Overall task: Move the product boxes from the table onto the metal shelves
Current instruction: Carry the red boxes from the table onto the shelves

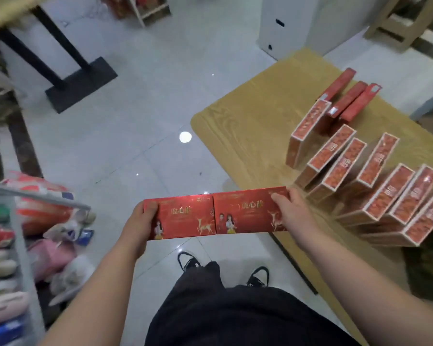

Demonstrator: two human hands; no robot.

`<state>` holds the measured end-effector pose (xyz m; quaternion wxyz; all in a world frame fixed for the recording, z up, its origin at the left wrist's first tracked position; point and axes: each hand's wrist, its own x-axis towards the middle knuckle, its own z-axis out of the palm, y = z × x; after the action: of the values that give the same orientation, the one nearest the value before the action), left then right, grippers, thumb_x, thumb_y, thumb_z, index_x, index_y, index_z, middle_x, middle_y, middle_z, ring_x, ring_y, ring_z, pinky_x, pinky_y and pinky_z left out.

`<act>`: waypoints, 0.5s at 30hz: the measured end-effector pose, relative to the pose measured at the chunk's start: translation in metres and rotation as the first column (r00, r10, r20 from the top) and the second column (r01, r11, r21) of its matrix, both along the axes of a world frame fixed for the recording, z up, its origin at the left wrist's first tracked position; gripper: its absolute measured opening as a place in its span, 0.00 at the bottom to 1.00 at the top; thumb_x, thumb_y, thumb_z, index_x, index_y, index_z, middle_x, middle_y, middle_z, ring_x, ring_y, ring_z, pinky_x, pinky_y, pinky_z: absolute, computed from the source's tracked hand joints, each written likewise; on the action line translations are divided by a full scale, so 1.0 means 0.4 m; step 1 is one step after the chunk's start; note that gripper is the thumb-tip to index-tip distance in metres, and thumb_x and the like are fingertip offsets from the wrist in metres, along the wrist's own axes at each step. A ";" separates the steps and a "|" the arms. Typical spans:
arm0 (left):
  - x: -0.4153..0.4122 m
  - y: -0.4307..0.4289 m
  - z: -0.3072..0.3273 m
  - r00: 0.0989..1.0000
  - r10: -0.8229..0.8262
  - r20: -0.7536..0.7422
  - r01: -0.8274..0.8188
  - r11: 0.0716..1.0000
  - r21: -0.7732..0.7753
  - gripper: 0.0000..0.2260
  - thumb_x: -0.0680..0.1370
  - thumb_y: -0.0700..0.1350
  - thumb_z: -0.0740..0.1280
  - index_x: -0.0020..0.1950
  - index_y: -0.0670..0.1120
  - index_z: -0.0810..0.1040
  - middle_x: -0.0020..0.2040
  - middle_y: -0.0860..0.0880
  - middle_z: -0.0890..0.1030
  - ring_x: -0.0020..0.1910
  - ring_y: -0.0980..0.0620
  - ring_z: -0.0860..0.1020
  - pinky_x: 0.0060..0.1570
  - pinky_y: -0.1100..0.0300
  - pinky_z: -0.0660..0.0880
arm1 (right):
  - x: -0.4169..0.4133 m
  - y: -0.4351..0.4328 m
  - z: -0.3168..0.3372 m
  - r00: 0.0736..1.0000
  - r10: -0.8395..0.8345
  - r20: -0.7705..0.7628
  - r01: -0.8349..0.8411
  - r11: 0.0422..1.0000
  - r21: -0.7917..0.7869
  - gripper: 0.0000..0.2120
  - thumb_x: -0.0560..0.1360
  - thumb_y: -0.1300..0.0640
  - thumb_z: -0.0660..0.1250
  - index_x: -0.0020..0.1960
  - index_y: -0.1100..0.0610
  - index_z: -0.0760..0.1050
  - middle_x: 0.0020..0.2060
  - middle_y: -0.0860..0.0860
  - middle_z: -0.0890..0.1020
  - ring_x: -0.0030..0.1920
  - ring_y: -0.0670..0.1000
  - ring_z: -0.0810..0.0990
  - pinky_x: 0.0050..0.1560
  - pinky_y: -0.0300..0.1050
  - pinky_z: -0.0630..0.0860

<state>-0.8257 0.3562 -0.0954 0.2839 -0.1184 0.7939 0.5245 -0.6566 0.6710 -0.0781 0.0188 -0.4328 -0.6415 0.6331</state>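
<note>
Two red product boxes sit side by side in the air over the floor, pressed end to end. My left hand (141,221) grips the outer end of the left red box (185,218). My right hand (289,213) grips the outer end of the right red box (245,211). On the wooden table (248,108) to the right stand several more red boxes (375,176), leaning on one another in a row, with three flatter red ones (348,96) behind. A corner of the metal shelf (20,221) shows at the lower left.
The metal shelf holds packaged goods, and bags (55,245) lie on the floor beside it. A black table base (80,83) stands at the upper left and a white cabinet (285,23) at the top. My feet are below on the grey tiled floor (135,121).
</note>
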 end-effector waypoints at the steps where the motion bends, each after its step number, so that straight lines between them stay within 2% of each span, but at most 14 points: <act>1: 0.021 -0.047 0.003 0.999 0.043 -0.001 -0.043 0.999 0.004 0.09 0.82 0.54 0.61 0.56 0.52 0.77 0.50 0.46 0.83 0.42 0.48 0.82 0.42 0.50 0.80 | -0.014 -0.023 0.003 0.999 0.050 0.009 -0.050 0.999 -0.005 0.07 0.80 0.52 0.65 0.54 0.54 0.74 0.49 0.52 0.83 0.46 0.49 0.82 0.46 0.44 0.77; 3: 0.063 -0.135 0.013 0.991 0.136 0.012 -0.137 0.991 0.014 0.11 0.79 0.57 0.63 0.55 0.53 0.78 0.52 0.44 0.84 0.48 0.44 0.83 0.49 0.42 0.79 | -0.048 -0.070 0.007 0.988 0.149 0.038 -0.149 0.989 -0.005 0.13 0.76 0.46 0.66 0.55 0.52 0.75 0.51 0.53 0.84 0.49 0.51 0.83 0.53 0.50 0.79; 6: 0.132 -0.263 0.026 0.953 0.303 0.001 -0.303 0.952 0.048 0.10 0.80 0.55 0.63 0.55 0.51 0.77 0.54 0.43 0.84 0.47 0.45 0.83 0.51 0.42 0.78 | -0.105 -0.157 0.043 0.942 0.331 0.045 -0.333 0.942 0.047 0.13 0.77 0.47 0.69 0.58 0.53 0.74 0.51 0.50 0.83 0.48 0.48 0.82 0.51 0.47 0.78; 8: 0.186 -0.344 0.036 0.915 0.403 -0.011 -0.402 0.913 0.068 0.09 0.82 0.53 0.63 0.57 0.50 0.77 0.55 0.43 0.83 0.47 0.47 0.83 0.52 0.42 0.79 | -0.141 -0.231 0.073 0.887 0.459 0.053 -0.462 0.883 0.081 0.20 0.73 0.45 0.74 0.59 0.52 0.73 0.51 0.48 0.84 0.50 0.48 0.83 0.54 0.50 0.79; 11: 0.270 -0.461 0.060 0.833 0.553 0.001 -0.546 0.824 0.150 0.08 0.84 0.50 0.61 0.58 0.50 0.77 0.53 0.44 0.83 0.43 0.49 0.82 0.46 0.50 0.80 | -0.191 -0.355 0.103 0.799 0.596 0.072 -0.601 0.790 0.122 0.28 0.67 0.41 0.79 0.60 0.51 0.73 0.51 0.46 0.84 0.51 0.47 0.84 0.54 0.50 0.81; 15: 0.390 -0.619 0.091 0.717 0.697 -0.032 -0.677 0.705 0.211 0.10 0.83 0.49 0.61 0.63 0.55 0.77 0.50 0.49 0.81 0.37 0.56 0.79 0.35 0.60 0.75 | -0.248 -0.551 0.132 0.682 0.728 0.069 -0.726 0.663 0.182 0.28 0.67 0.42 0.80 0.60 0.50 0.73 0.51 0.46 0.83 0.50 0.47 0.83 0.51 0.49 0.82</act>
<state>-0.6698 0.1085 -0.0590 0.0340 -0.3501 0.6549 0.6689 -0.7557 0.4505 -0.0251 -0.1899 -0.1341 -0.8191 0.5245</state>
